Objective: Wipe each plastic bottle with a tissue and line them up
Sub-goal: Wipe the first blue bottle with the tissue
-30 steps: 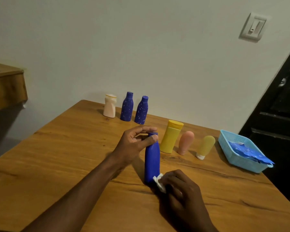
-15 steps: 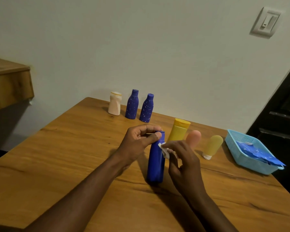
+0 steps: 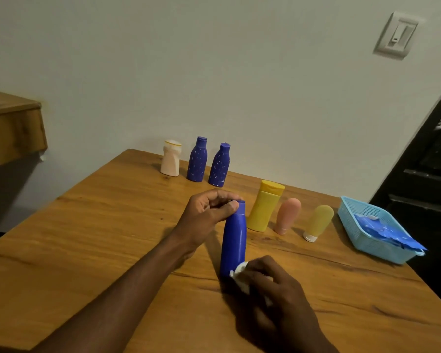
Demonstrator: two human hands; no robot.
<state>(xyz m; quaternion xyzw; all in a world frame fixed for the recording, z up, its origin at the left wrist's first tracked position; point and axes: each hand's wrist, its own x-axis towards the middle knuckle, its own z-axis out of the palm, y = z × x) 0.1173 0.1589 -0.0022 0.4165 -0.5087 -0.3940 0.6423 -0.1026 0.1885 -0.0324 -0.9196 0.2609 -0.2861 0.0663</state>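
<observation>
Lowered from cap to base, the right hand (image 3: 278, 301), pinching a crumpled white tissue (image 3: 239, 270), wipes the upright plain blue plastic bottle (image 3: 234, 238) on the wooden table (image 3: 87, 238) while the left hand (image 3: 204, 212) grips its cap; the next move likely calls for a steady lift to line it up.

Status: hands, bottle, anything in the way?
Left hand pinches cap of upright plain blue plastic bottle. Right hand presses white tissue at its base. Nearest neighbour, yellow plastic bottle, stands apart.

left hand (image 3: 204, 215) gripped blue bottle (image 3: 234, 240) cap | right hand (image 3: 278, 296) pressed tissue (image 3: 239, 272) at base | table (image 3: 87, 238)
</observation>
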